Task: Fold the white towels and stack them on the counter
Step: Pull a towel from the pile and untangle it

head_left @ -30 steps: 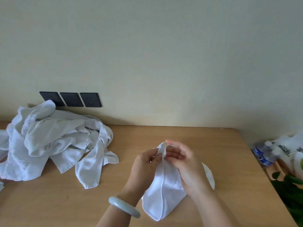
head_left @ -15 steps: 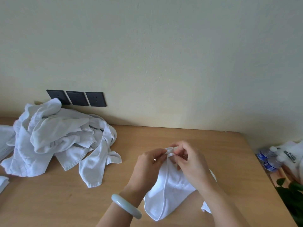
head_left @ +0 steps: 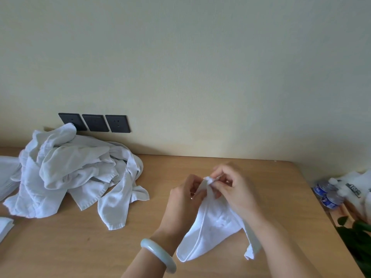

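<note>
A small white towel (head_left: pixel 212 231) hangs from both my hands above the wooden counter (head_left: pixel 281 193), its lower end sagging onto the wood. My left hand (head_left: pixel 184 199), with a pale bangle on the wrist, pinches the towel's top edge. My right hand (head_left: pixel 234 189) pinches the same bunched corner from the other side, fingertips almost touching the left ones. A heap of crumpled white towels (head_left: pixel 74 173) lies on the counter at the left, against the wall.
Three dark wall sockets (head_left: pixel 94 123) sit behind the heap. Flat white cloth edges (head_left: pixel 6 173) show at the far left. Beyond the counter's right edge stand water bottles (head_left: pixel 325 192), white bags (head_left: pixel 355 187) and a green plant (head_left: pixel 357 237).
The camera view has shifted left a little. My hands stay together at the towel's corner while the fingers work along it; the towel's right flap has dropped lower.
</note>
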`<action>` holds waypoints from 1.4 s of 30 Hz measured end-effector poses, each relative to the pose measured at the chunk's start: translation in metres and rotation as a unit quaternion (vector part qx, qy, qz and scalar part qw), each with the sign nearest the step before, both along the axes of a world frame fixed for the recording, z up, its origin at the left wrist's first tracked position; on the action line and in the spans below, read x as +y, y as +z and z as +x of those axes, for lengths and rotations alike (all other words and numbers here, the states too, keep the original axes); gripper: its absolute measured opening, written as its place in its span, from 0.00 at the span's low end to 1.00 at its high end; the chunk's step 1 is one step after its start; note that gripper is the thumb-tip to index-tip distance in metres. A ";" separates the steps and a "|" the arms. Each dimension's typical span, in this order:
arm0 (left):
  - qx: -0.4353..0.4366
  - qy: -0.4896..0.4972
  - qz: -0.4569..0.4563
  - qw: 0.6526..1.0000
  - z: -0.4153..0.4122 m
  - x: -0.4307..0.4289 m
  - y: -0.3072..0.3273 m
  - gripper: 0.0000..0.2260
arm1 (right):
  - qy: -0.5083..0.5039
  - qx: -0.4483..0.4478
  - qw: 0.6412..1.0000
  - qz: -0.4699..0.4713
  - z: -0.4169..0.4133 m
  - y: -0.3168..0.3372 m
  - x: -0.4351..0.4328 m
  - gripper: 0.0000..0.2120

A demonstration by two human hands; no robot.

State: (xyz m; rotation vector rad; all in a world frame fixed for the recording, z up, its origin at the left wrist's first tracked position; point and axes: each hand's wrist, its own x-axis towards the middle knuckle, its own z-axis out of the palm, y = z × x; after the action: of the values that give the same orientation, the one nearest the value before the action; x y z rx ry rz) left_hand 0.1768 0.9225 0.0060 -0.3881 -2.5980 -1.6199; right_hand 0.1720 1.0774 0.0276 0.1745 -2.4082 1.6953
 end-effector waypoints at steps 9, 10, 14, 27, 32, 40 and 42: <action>-0.167 0.073 -0.269 0.946 -0.049 -0.054 0.014 0.11 | -0.134 0.137 0.976 -0.104 -0.031 0.114 0.087 0.11; -0.192 0.085 -0.244 0.947 -0.059 -0.063 0.027 0.09 | -0.151 0.133 0.975 -0.098 -0.033 0.118 0.098 0.11; -0.269 0.114 0.034 0.956 -0.086 -0.070 0.095 0.04 | -0.179 0.098 0.975 -0.088 -0.032 0.127 0.118 0.11; 0.037 0.163 0.041 0.985 -0.101 -0.070 0.223 0.08 | -0.210 0.099 0.966 -0.117 -0.012 0.134 0.126 0.09; -0.014 0.130 -0.001 0.991 -0.105 -0.076 0.223 0.08 | -0.194 0.082 0.970 -0.124 -0.016 0.138 0.127 0.04; -0.162 0.133 0.070 0.975 -0.140 -0.073 0.173 0.09 | -0.180 -0.042 0.964 -0.191 -0.068 0.102 0.120 0.10; -0.143 0.136 0.114 0.974 -0.144 -0.071 0.177 0.08 | -0.174 -0.021 0.963 -0.205 -0.079 0.103 0.123 0.10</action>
State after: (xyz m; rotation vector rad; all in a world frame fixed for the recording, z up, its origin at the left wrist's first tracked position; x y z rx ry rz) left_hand 0.0325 0.8517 0.1826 0.2210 -2.4637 -1.9613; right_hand 0.0935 1.2007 0.1309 -0.3269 -1.9074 1.9780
